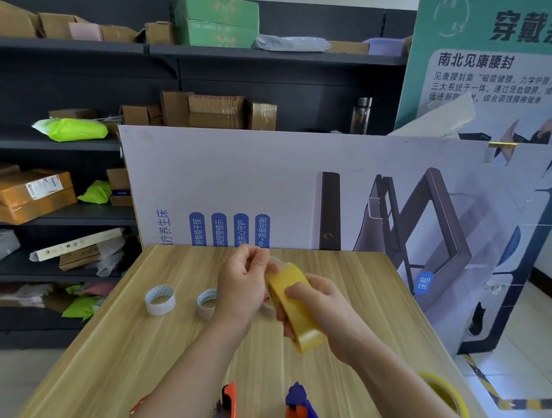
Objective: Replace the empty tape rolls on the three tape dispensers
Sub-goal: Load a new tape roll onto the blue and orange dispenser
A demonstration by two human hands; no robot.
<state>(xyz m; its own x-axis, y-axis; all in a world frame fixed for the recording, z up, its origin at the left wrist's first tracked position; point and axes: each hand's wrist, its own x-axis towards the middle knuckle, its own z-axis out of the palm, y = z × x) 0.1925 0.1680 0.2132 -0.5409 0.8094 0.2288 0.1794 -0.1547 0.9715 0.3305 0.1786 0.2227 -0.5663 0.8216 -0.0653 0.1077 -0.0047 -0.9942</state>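
Over the middle of the wooden table I hold a full yellow tape roll on edge. My right hand grips it from the right, thumb across its face. My left hand pinches at the roll's top edge with curled fingers. Two empty white cores stand on the table to the left. An orange tape dispenser and a blue and orange dispenser lie at the near edge. Another yellow tape roll sits at the near right, partly behind my right forearm.
A white printed board leans against the table's far edge. A tall green poster board stands to the right. Dark shelves with cardboard boxes and bags fill the left and back. Striped floor tape shows at the lower right.
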